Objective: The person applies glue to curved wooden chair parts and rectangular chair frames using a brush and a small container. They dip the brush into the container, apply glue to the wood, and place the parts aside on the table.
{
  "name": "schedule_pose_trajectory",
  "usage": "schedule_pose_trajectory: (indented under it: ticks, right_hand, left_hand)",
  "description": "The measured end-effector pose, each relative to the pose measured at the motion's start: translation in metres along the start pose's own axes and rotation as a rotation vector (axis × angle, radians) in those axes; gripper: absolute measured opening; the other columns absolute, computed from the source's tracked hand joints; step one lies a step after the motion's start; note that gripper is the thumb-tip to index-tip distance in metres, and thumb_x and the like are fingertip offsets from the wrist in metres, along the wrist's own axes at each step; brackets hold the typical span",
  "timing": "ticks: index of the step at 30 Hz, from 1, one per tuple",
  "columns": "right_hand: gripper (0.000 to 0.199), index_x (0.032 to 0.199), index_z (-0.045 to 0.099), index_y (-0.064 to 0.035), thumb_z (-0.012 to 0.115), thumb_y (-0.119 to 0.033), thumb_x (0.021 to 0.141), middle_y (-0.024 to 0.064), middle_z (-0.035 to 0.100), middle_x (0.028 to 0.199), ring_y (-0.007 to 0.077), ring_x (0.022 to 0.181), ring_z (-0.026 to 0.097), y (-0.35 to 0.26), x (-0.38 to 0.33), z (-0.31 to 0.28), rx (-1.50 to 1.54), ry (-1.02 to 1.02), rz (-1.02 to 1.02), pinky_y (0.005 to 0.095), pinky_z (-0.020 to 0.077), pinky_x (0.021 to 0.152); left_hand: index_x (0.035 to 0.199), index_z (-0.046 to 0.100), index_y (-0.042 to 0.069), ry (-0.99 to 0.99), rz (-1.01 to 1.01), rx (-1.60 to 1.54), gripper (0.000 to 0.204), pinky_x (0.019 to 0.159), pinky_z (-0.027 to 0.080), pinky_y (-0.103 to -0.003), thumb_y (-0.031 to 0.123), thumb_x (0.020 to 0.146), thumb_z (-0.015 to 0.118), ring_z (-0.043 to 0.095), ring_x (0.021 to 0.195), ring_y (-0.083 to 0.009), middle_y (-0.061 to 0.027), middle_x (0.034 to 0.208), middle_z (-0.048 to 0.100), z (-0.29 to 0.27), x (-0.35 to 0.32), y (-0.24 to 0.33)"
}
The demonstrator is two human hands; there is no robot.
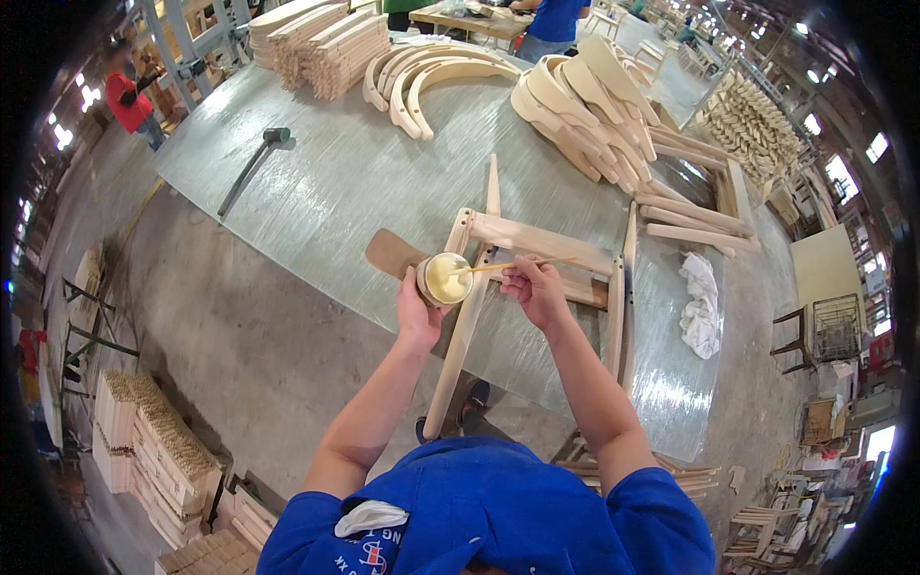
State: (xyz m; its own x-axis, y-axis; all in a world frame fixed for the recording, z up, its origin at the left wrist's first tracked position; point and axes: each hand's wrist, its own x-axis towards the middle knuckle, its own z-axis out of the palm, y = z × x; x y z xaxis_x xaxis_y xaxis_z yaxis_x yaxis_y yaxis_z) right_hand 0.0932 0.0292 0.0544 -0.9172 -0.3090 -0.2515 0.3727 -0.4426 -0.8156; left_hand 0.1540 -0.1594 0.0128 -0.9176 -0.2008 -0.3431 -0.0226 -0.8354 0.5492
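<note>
My left hand (pixel 419 309) is wrapped round a small round tub (pixel 447 279) of pale yellow, glue-like paste. Between the closed fingers of my right hand (pixel 534 290) is a thin wooden stick (pixel 505 265); its left end dips into the paste. Below both hands a pale wooden chair frame (pixel 546 235) lies on the table, its legs pointing toward me and holes showing at its joints. A flat brown piece (pixel 391 255) juts out beside the tub on the left; its lower part is hidden.
A black mallet (pixel 251 168) lies on the plastic-covered table (pixel 331 182). Curved wooden parts (pixel 422 81), slat stacks (pixel 321 48) and chair-back pieces (pixel 589 110) line its far side. A crumpled white cloth (pixel 701 305) rests at right. Stacked wood (pixel 158 450) stands on the floor at lower left.
</note>
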Motion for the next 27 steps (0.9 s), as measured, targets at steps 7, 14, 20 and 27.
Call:
schedule_pose_trajectory:
  ticks: [7, 14, 20, 27]
  right_hand:
    - [0.008, 0.086, 0.053, -0.0066, 0.059, -0.011, 0.086, 0.0051, 0.059, 0.072, 0.0166, 0.064, 0.060, 0.003, -0.003, -0.010, 0.090, 0.114, -0.048, 0.0306, 0.0545, 0.062]
    - [0.015, 0.077, 0.052, -0.0067, 0.063, -0.015, 0.084, 0.0045, 0.057, 0.069, 0.0163, 0.060, 0.058, 0.021, 0.018, -0.029, 0.122, 0.297, 0.053, 0.0300, 0.0517, 0.054]
    - [0.014, 0.090, 0.055, -0.0005, 0.063, -0.008, 0.082, 0.0082, 0.060, 0.078, 0.0157, 0.069, 0.061, -0.013, 0.033, -0.028, -0.131, 0.043, -0.220, 0.0274, 0.0519, 0.065]
    - [0.011, 0.090, 0.054, 0.0018, 0.060, -0.005, 0.082, 0.0077, 0.062, 0.083, 0.0114, 0.076, 0.059, -0.023, 0.036, -0.005, -0.602, -0.241, -0.399, 0.0249, 0.0497, 0.072]
  left_hand:
    - [0.125, 0.044, 0.006, -0.005, -0.110, 0.012, 0.049, 0.088, 0.049, -0.045, 0.042, 0.097, 0.024, 0.054, 0.111, -0.0264, -0.0118, 0.123, 0.052, 0.011, 0.011, -0.012]
    - [0.125, 0.044, 0.007, -0.033, -0.145, 0.008, 0.050, 0.086, 0.050, -0.045, 0.043, 0.097, 0.024, 0.055, 0.108, -0.0269, -0.0118, 0.122, 0.053, 0.024, 0.038, -0.028]
    - [0.124, 0.045, 0.007, -0.002, -0.174, 0.046, 0.049, 0.085, 0.051, -0.046, 0.043, 0.097, 0.025, 0.056, 0.107, -0.0276, -0.0107, 0.120, 0.054, 0.010, 0.048, -0.023]
    - [0.122, 0.047, 0.008, -0.008, -0.159, -0.029, 0.048, 0.086, 0.051, -0.047, 0.043, 0.096, 0.028, 0.056, 0.107, -0.0275, -0.0104, 0.120, 0.054, 0.019, 0.057, -0.025]
